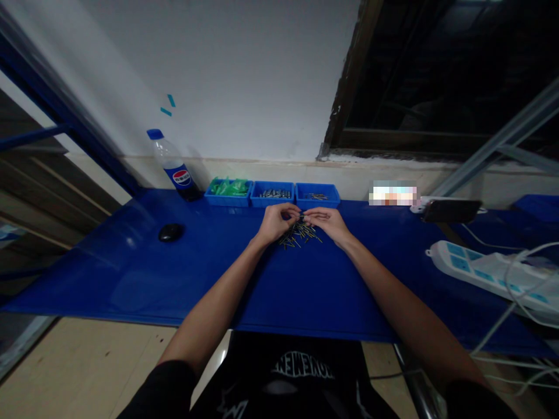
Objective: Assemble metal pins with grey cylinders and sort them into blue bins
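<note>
My left hand (278, 222) and my right hand (328, 222) meet fingertip to fingertip above a loose pile of thin, brass-coloured screws (301, 234) on the blue table. Both hands are closed in a pinch, and whatever is between the fingers is too small to make out. Just behind them stand three small blue trays in a row. The left tray (227, 201) holds green plastic pieces (229, 187), the middle tray (271, 203) has grey metallic pieces (275, 194), and a few screws (316, 196) lie in the right tray (321, 204).
A cola bottle (177, 169) is at the back left, with a black computer mouse (170, 233) in front of it. To the right are a propped phone (452, 211), a white power strip (476, 270) and loose white cables (509, 297). A wall (244, 87) closes off the back.
</note>
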`<state>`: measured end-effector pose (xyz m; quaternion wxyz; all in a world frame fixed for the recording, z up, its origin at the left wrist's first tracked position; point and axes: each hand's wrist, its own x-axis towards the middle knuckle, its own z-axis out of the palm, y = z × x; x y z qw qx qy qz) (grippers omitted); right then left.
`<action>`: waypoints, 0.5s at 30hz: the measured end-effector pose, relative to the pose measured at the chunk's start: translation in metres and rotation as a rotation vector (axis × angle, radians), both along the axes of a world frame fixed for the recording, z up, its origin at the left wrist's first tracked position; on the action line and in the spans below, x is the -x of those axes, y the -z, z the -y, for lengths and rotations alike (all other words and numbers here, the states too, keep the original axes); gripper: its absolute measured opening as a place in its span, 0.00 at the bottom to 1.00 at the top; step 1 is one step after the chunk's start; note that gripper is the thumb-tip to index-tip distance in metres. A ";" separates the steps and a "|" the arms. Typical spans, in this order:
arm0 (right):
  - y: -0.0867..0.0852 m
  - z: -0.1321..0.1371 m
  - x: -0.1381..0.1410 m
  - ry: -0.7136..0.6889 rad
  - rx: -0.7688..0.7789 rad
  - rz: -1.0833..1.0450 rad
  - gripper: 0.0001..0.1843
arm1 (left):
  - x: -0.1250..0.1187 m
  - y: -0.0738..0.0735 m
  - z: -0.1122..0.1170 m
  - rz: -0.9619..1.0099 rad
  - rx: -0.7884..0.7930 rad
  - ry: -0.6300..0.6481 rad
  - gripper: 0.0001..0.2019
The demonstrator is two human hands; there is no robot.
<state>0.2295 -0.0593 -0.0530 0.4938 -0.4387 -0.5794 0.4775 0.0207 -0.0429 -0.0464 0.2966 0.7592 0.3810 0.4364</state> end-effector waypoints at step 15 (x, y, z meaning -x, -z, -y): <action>0.001 -0.010 -0.012 0.250 -0.075 -0.122 0.26 | 0.011 0.010 -0.008 -0.622 -0.222 0.072 0.24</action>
